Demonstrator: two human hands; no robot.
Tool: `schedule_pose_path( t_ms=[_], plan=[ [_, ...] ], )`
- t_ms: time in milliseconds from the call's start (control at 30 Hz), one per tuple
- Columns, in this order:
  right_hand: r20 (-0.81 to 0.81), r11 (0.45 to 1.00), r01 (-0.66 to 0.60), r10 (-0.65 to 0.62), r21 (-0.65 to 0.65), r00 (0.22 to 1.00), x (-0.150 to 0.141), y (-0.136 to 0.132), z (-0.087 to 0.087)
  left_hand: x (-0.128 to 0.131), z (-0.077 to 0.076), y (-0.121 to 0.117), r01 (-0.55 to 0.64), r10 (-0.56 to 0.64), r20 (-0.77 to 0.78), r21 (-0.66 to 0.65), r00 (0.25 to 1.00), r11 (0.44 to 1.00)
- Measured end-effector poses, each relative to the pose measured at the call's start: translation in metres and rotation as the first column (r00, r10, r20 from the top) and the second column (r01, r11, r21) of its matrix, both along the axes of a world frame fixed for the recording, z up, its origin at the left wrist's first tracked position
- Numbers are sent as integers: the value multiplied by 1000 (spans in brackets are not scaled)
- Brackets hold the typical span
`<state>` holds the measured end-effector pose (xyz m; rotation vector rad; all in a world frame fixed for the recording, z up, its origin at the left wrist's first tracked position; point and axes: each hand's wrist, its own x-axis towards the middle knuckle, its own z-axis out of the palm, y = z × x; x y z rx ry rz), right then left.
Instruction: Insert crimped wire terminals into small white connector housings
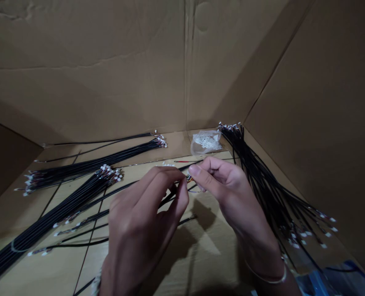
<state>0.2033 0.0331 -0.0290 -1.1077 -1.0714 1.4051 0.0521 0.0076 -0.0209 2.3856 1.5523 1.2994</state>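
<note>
My left hand point(145, 218) is pinched, thumb and index finger together, at the thin coloured wires point(189, 178) on the end of a black cable. Those wires show as a small orange and dark patch between both hands. My right hand point(231, 189) closes its thumb over bent fingers on the same wire end, close to the left fingertips. Whatever sits under the right thumb is hidden. Beneath and beside my left hand lie several loose black cables point(92, 216) with white connectors. A few tiny white connectors point(166, 164) rest just beyond the left fingers.
A clear plastic bag point(206, 141) of small white parts lies at the back. Black cable bundles stand left point(96, 161), front left point(55, 220) and right point(259, 176). Tall cardboard walls point(114, 74) surround the surface. Blue plastic packaging point(336, 281) lies at lower right.
</note>
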Motion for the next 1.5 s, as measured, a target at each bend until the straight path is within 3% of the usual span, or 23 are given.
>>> schedule_pose_path(
  t_ms=[200, 467, 733, 967, 1133, 1300, 1500],
  plan=[
    [-24, 1000, -25, 25, 6, 999, -1, 1, 2, 1, -2, 3, 4, -4, 44, -15, 999, 1000],
    [-164, 997, -72, 77, 36, 983, 4, 11, -3, -18, 4, 7, 182, -166, 169, -83, 972, 980],
    [-172, 996, -72, 78, 43, 982, 3, 12, -3, -27, 5, 13, 246, -246, 9, -85, 969, 965],
    [-177, 997, -71, 77, 39, 981, 3, 10, -5, -22, 2, 16, 258, -257, 20, -73, 966, 963],
    [-9, 964, 124, -125, 235, 992, 10, -2, 2, -23, 2, 17, 254, -243, 113, -95, 963, 963],
    [266, 893, -12, -121, 451, 956, 17, -13, 14, -23, 3, 16, 272, -247, 185, -129, 951, 954],
    [375, 797, -50, -227, 602, 899, 15, -5, 9, -26, 3, 16, 381, -342, 262, -115, 902, 917]
  ],
)
